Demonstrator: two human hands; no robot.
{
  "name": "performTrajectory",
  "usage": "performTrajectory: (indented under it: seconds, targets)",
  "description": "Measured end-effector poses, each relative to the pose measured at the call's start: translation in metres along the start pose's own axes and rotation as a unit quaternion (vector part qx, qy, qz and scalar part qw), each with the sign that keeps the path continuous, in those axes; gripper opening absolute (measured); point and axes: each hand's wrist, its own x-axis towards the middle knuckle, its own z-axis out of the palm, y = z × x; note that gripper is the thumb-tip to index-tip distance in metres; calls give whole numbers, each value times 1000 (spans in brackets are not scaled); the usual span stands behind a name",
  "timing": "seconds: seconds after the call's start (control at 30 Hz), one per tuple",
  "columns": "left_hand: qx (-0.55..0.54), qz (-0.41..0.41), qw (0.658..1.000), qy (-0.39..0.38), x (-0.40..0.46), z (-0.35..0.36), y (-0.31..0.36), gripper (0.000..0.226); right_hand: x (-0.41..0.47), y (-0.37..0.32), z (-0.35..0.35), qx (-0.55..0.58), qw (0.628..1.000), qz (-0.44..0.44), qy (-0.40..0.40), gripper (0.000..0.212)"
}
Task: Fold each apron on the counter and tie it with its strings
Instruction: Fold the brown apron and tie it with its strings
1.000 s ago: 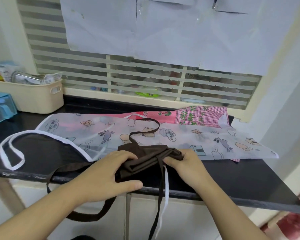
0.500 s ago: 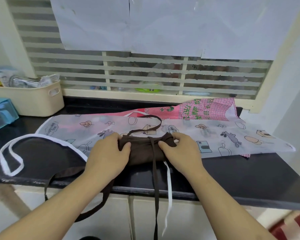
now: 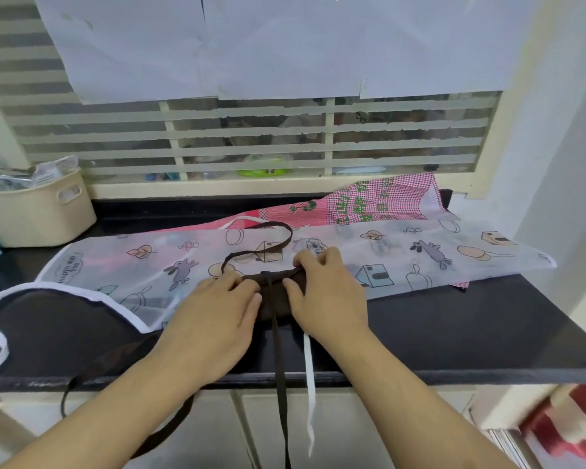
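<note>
Black counter [image 3: 454,336] with rounded front edge, cream basket [image 3: 38,214] at back left corner, white printed apron [image 3: 352,258] spread across the middle, pink checked apron [image 3: 379,201] partly under it along back edge, folded brown apron [image 3: 274,299] near front edge, strings overhanging.
</note>
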Motion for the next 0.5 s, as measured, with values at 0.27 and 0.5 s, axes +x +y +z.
performTrajectory:
  seconds: [0.27, 0.5]
  targets:
    - [22, -105, 994, -28, 16, 5, -15, 43, 3, 5, 2, 52, 998, 32, -21, 47]
    - [74, -117, 988, -70, 16, 16, -22, 62, 5, 6, -8, 126, 983, 92, -93, 55]
